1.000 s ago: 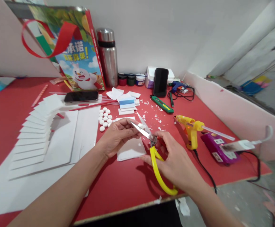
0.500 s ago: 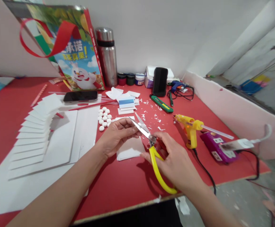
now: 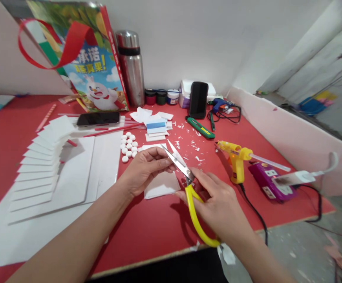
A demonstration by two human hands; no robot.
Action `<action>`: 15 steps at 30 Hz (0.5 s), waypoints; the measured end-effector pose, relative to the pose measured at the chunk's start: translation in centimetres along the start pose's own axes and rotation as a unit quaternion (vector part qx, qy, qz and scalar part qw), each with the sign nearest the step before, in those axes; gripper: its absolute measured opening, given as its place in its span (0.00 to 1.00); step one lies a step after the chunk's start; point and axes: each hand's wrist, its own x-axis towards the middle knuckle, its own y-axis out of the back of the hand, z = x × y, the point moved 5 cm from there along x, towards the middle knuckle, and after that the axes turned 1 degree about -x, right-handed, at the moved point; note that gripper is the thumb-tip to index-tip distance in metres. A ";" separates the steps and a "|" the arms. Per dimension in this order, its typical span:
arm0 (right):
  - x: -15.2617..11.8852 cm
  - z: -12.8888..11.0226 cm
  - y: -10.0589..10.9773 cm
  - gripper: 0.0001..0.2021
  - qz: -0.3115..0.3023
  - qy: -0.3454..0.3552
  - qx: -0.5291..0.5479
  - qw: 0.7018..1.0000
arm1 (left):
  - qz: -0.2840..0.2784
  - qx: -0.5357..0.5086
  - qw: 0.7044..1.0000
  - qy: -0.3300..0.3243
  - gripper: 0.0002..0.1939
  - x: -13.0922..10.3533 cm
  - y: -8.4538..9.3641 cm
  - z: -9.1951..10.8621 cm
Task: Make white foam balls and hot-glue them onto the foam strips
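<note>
Scissors (image 3: 191, 199) with blades parted, clamped in right hand (image 3: 216, 198).
At the blades: left hand (image 3: 146, 169) with bent fingers, impossible to tell if gripping. Handle location: near side of table (image 3: 156, 232), between paper (image 3: 161, 187) on left and glue gun (image 3: 238, 171) on right.

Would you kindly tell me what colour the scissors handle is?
The scissors handle is yellow; it shows best in the head view.

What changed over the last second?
The scissors have closed partway: their blades stand nearer each other, though not shut. No visible grab or release. Right hand still grips the scissors; left hand stays beside the blades. Glue gun and green cutter stayed put.
</note>
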 end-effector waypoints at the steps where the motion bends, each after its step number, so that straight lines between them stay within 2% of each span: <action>1: -0.1 0.0 0.0 0.26 0.002 0.000 -0.002 1.000 | -0.001 0.000 1.000 0.002 0.08 0.0 -0.1 0.0; 8: -0.8 -0.1 0.0 0.27 0.022 -0.016 -0.012 1.000 | -0.022 0.001 1.000 0.012 0.08 -0.1 -0.2 -0.3; 15: -1.3 -0.1 0.1 0.25 0.023 -0.030 0.020 0.999 | -0.005 -0.018 0.999 0.038 0.10 -0.1 -0.3 -0.6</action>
